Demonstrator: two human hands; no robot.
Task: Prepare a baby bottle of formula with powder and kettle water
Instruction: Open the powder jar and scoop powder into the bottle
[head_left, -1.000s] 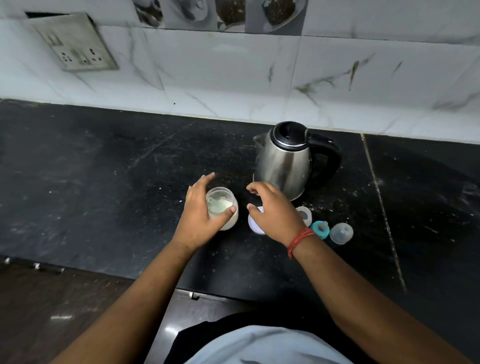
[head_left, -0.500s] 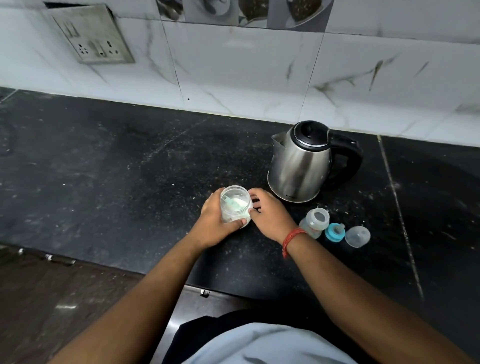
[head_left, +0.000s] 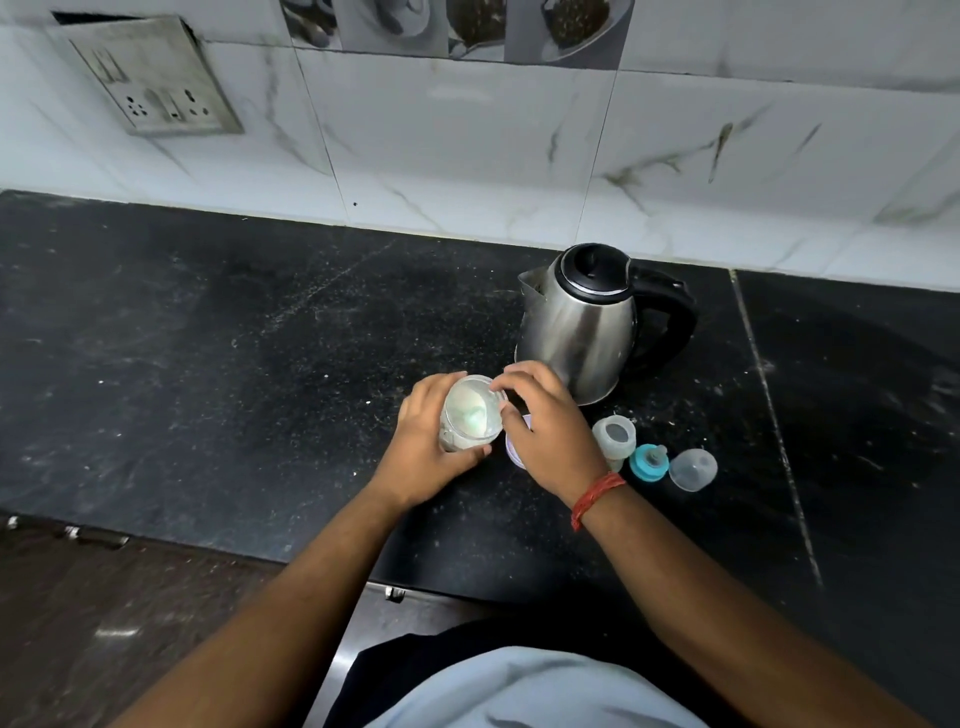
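On the black desk (head_left: 208, 364) before the kettle (head_left: 579, 332), the left hand (head_left: 426, 441) grips the open powder jar (head_left: 470, 415), tipped mouth-up toward the right hand (head_left: 545, 431), whose curled fingertips reach its rim, just left of the open baby bottle (head_left: 615, 439).

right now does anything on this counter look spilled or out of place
Pale specks, maybe spilled powder, dot the black counter near the kettle. The socket plate on the wall hangs crooked. Otherwise nothing stands out.
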